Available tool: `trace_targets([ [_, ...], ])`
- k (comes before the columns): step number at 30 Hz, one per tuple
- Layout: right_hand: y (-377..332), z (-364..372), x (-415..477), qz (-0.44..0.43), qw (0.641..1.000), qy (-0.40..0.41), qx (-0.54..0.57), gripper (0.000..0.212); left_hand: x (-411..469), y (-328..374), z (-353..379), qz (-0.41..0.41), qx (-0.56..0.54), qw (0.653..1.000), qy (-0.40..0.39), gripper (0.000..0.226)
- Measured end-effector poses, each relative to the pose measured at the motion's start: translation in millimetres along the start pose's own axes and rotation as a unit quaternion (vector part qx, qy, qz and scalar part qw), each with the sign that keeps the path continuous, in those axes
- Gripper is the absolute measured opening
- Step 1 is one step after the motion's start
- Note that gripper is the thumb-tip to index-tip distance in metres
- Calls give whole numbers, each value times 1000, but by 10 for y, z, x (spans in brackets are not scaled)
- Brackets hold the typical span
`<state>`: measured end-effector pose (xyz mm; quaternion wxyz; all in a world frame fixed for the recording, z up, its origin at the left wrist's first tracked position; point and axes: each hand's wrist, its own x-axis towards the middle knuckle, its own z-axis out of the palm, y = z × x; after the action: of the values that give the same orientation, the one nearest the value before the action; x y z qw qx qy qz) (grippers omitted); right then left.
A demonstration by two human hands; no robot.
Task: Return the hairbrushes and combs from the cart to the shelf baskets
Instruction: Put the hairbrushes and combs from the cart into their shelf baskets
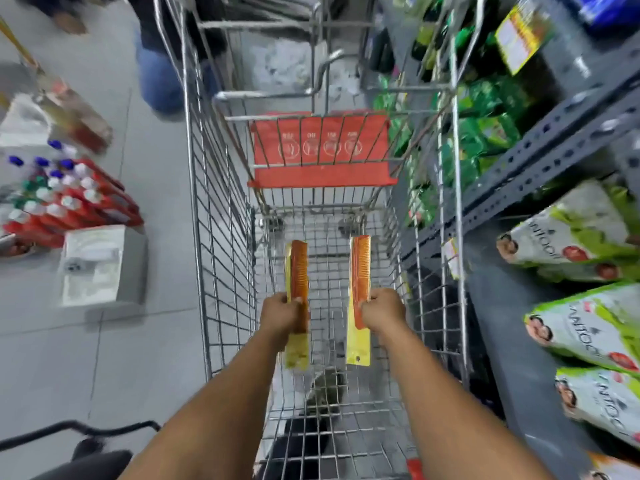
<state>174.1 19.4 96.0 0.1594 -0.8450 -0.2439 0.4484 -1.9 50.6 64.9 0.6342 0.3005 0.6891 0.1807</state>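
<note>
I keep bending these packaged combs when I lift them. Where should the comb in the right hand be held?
Grip the right comb as the right hand does: fingers across its flat faces near the middle, coming from the outer long edge. It is long, thin and carded, so end grips may flex it.

Retail shop aisle: a wire shopping cart (pixel 325 237) with a red child-seat flap (pixel 320 150) stands mid-floor, grey slotted-steel shelving (pixel 554 157) on the right carries green and white packaged goods (pixel 581 237), and boxed, capped bottles (pixel 65 199) sit in stock on the left floor.
</note>
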Motion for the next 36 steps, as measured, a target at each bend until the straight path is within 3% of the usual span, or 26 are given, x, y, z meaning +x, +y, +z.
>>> trace_targets([
  [7,-429,-657,-593,-78,992,56,85,10,-622,826,4,118,-11,987,-111,13],
  [12,-538,-1084,-1101,-121,980,85,132,38,-1149,1276,31,173,-12,973,-154,10],
  [19,-425,-1728,-1766,-168,958,142,186,50,-2029,1683,441,241,29,948,-204,17],
  [23,-170,-2149,-2123,-165,940,167,249,27,-2523,1844,760,270,36,930,-247,13],
  [29,410,-2824,-2498,-163,908,226,313,45,-3255,1941,1377,290,67,908,-294,7],
  [34,920,-3311,-3092,-156,876,289,353,19,-3844,1822,1915,278,98,884,-363,20],
  [36,1120,-3451,-3374,-146,859,318,373,18,-4099,1718,2143,265,120,871,-396,27],
])
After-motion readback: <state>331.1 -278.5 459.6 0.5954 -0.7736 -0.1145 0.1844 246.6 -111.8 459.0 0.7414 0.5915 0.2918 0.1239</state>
